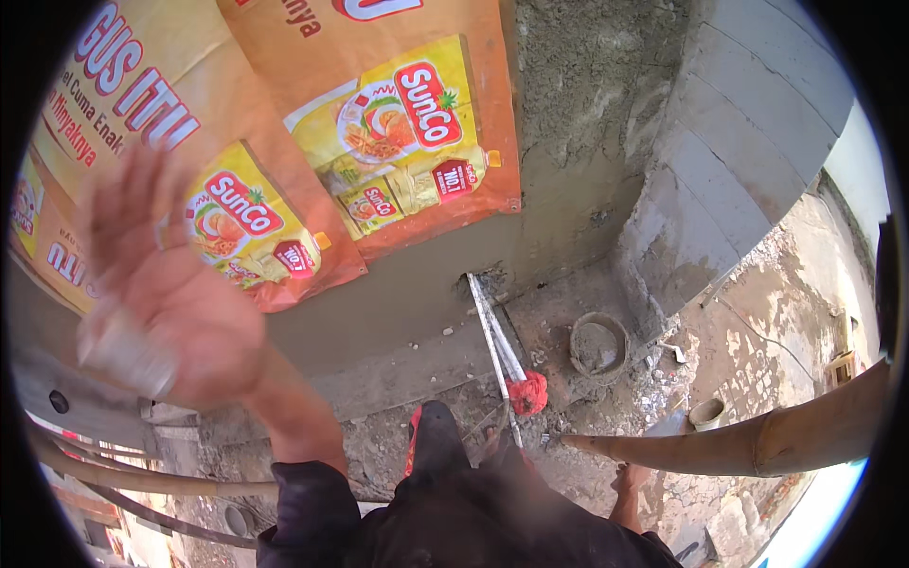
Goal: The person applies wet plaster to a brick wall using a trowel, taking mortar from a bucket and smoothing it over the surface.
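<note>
My left hand (194,312) is raised before orange and yellow printed sheets (246,47) on the wall, blurred, palm showing and fingers apart, with a whitish wrap-like patch by the thumb. My right hand (632,478) is low at the right, just under a thick bamboo pole (776,435), fingers curled; what they hold is partly hidden. A flat grey blade (666,423) shows above that pole. Below me, two white pipes (488,331) run from a hole in the plastered wall (559,189) down past a red bundle (527,391), near my dark-and-red shoe (431,435).
A bucket of grey mix (598,343) stands beside the wall, and a smaller container (706,414) is farther right. Bamboo poles (170,483) cross the lower left. A grey panel (720,151) rises at upper right above rubble-strewn ground (739,350).
</note>
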{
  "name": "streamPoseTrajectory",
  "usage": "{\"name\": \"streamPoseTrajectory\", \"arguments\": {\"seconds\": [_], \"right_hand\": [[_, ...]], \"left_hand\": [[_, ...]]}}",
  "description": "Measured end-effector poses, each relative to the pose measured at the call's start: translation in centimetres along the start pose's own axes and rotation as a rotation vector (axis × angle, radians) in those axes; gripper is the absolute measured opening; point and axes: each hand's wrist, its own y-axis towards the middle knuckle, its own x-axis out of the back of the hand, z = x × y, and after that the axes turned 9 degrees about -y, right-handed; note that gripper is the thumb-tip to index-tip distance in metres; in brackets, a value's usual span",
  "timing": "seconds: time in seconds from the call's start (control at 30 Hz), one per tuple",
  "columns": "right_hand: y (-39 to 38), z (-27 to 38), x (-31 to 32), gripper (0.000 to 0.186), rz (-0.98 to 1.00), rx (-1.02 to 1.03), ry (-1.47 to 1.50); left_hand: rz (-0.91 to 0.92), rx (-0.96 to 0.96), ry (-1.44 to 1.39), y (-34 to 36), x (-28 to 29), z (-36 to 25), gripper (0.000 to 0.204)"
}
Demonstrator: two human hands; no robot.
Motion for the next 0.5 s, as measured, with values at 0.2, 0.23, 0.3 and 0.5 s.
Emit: {"name": "streamPoseTrajectory", "arguments": {"seconds": [0.2, 0.23, 0.3, 0.5], "right_hand": [[-8.7, -14.9, 5.7, 0.020, -0.109, -0.389, -0.166], [-11.1, -16.4, 5.6, 0.021, -0.042, -0.388, -0.173], [-15.8, -17.7, 2.0, 0.023, -0.188, -0.264, -0.363], [-29.5, -17.6, -7.3, 0.031, -0.390, -0.136, -0.944]], "left_hand": [[0.611, 0.285, 0.536, -11.9, 3.2, 22.8, 0.052], [0.667, 0.230, 0.573, -12.0, 2.6, 24.4, 0.055], [0.758, 0.137, 0.604, -12.4, 0.2, 28.2, 0.060], [0.812, 0.005, 0.730, -11.4, -3.7, 39.1, 0.078]]}}
